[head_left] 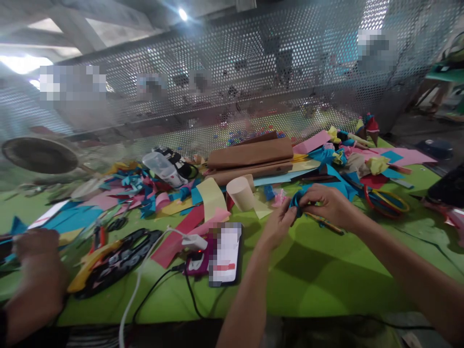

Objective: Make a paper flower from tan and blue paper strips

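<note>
A small twisted piece of blue paper is held between my two hands above the green table. My left hand grips its lower left side, fingers closed. With thumb and fingers pinched, my right hand holds its upper right edge. Just beneath the hands lies a thin pencil-like stick, partly covered by my right hand. Left of my left hand sit a small pink crumpled piece and a curled cream paper strip. A phone lies nearer me, left of my left forearm.
Brown paper rolls lie along the back. Red and yellow rings are at the right. A power strip with cables, scissors and a yellow-black tool lie leftward. Another person's hand is far left. A perforated metal screen stands behind.
</note>
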Tool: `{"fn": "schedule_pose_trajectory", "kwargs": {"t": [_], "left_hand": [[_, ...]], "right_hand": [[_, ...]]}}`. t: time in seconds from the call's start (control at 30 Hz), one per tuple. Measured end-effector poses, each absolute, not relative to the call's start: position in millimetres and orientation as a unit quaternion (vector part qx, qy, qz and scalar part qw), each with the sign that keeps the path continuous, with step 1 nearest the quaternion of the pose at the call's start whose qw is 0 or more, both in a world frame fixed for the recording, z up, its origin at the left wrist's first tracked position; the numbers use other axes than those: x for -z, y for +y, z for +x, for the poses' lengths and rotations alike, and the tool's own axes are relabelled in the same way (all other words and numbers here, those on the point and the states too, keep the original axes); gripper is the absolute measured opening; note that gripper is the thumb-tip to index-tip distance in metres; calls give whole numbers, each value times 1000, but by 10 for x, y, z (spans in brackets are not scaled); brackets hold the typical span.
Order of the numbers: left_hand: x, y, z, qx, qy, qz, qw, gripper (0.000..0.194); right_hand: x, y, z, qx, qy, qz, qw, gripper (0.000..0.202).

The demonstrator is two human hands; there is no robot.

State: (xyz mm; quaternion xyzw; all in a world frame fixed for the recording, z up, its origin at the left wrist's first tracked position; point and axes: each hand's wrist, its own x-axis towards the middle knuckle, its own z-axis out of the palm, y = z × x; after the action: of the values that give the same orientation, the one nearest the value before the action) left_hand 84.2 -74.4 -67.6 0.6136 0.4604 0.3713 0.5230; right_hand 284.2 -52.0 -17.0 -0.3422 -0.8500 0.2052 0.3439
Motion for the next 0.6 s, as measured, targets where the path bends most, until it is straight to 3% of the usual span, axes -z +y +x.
{"fn": "schedule_pose_trajectory", "kwargs": {"t": [0.6], "left_hand": [[637,-758,871,-399,427,537,609,52]], "right_hand": [[279,-538,2841,-202,-839,-326,385,14]]}}
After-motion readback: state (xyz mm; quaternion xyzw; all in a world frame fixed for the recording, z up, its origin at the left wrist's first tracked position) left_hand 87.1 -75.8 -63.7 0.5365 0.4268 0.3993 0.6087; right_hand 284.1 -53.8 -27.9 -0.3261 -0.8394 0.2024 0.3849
